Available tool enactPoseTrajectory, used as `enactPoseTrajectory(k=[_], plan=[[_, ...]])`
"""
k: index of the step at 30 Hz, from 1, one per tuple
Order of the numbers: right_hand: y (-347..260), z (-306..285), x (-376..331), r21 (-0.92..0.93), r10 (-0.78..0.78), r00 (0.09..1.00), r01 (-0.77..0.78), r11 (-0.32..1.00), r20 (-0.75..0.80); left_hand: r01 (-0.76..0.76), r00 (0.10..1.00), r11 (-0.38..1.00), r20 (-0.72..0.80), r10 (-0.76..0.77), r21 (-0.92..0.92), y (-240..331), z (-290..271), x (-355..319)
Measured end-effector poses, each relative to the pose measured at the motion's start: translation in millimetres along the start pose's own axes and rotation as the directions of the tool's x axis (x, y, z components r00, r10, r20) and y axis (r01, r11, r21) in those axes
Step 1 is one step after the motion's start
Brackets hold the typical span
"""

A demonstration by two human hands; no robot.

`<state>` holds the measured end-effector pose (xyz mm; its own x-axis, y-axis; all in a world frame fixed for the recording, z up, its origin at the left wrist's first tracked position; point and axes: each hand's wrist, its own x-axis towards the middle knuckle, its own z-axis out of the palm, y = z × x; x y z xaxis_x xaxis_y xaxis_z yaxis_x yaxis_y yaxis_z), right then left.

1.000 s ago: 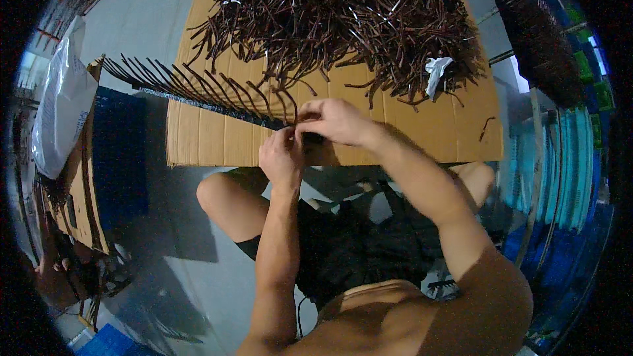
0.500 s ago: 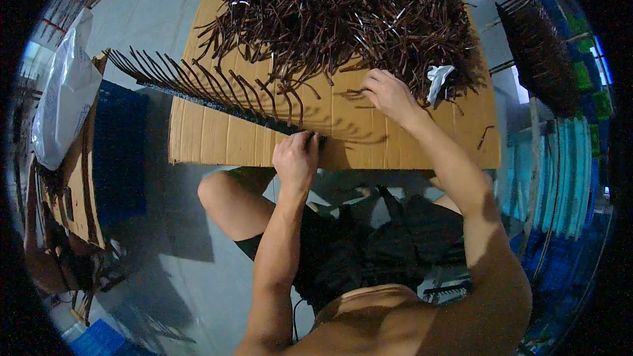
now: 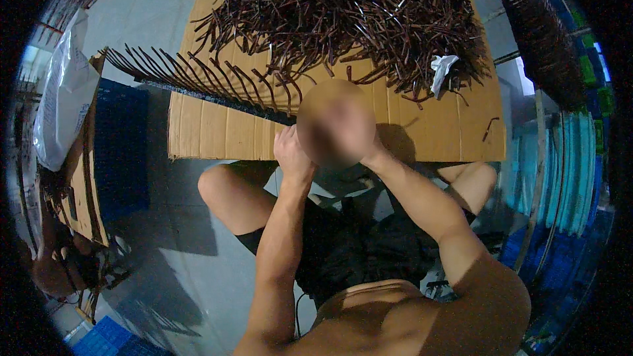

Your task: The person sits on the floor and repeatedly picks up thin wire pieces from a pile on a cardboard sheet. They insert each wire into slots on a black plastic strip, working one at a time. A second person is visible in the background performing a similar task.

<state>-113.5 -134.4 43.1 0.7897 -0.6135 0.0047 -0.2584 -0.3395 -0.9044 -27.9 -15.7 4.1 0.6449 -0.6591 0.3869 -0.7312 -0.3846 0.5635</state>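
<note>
A long black strip (image 3: 217, 100) slants across the near left of the cardboard-topped table, with a row of curved brown sticks (image 3: 227, 79) standing out of it like comb teeth. My left hand (image 3: 292, 150) is closed around its near end. Beside it, my right hand (image 3: 359, 138) has come close to the same end, but a round blurred patch covers its fingers and whatever they may hold. Beyond both hands lies a big heap of similar short, dark brown curved sticks (image 3: 343, 20).
A crumpled white scrap (image 3: 442, 74) rests at the heap's right edge. One loose stick (image 3: 490, 128) lies on the cardboard (image 3: 448, 138) at right. A white plastic bag (image 3: 64, 99) is at left; a bristly dark rack (image 3: 541, 46) and turquoise stacked items (image 3: 560, 171) stand at right.
My right hand has moved from the heap's near edge, leftward and toward me, to my left hand at the strip's end. My left hand has stayed at that end.
</note>
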Motion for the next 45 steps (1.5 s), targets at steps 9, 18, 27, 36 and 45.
enactPoseTrajectory(k=[9,18,27,36,45], plan=[[35,26,0,-0.090,-0.397,0.908,0.388,0.917,-0.132,-0.044,0.998,0.999,-0.048,0.044,-0.008,-2,4,-3],[26,-37,48,-0.287,-0.175,0.950,0.248,0.925,0.257,0.192,0.981,0.976,-0.039,-0.189,0.100,-11,-1,-6],[59,-73,85,-0.870,-0.040,0.889,0.455,0.191,0.456,0.121,0.991,0.992,0.056,-0.119,-0.028,7,-12,-7],[21,-39,62,-0.102,-0.061,0.998,0.061,0.993,0.001,0.095,0.995,0.995,-0.006,-0.096,-0.023,2,-3,-9],[35,3,22,0.344,0.124,0.992,-0.107,0.933,-0.026,0.073,0.996,0.997,-0.046,-0.075,-0.032,2,2,-4]])
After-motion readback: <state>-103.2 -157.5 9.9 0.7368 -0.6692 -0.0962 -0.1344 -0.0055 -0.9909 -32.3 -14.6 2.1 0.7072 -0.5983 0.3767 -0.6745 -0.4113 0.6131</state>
